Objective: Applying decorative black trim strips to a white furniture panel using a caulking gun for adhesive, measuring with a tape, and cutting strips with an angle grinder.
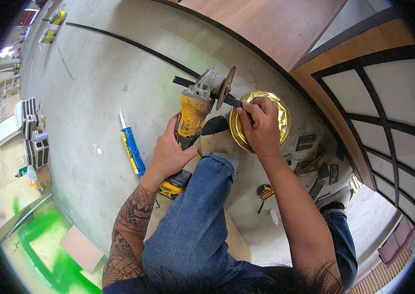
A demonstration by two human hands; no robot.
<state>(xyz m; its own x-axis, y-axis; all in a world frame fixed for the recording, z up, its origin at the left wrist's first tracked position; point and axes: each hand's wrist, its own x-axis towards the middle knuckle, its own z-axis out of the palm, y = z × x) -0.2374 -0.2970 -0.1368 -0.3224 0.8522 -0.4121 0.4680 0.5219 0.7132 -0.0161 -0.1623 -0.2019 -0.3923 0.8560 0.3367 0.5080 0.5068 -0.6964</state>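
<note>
My left hand [174,151] is closed around the body of a yellow and black cordless angle grinder [193,115]. Its thin brown disc [226,88] stands on edge at a narrow black strip [232,101]; whether they touch I cannot tell. The near end of that strip is pinched in the fingers of my right hand [262,125], over a round, shiny gold tin [284,122]. Part of the strip is hidden behind the grinder, and a black end [183,81] shows on the other side. A long black strip [134,45] runs across the floor toward the far left.
Left of the grinder lies a blue tube with a white nozzle [133,151]. A tape measure [265,191] and dark offcuts [306,142] are on the floor by my right forearm. A black-framed lattice panel [389,108] borders the right. Two yellow cans [48,36] stand far left.
</note>
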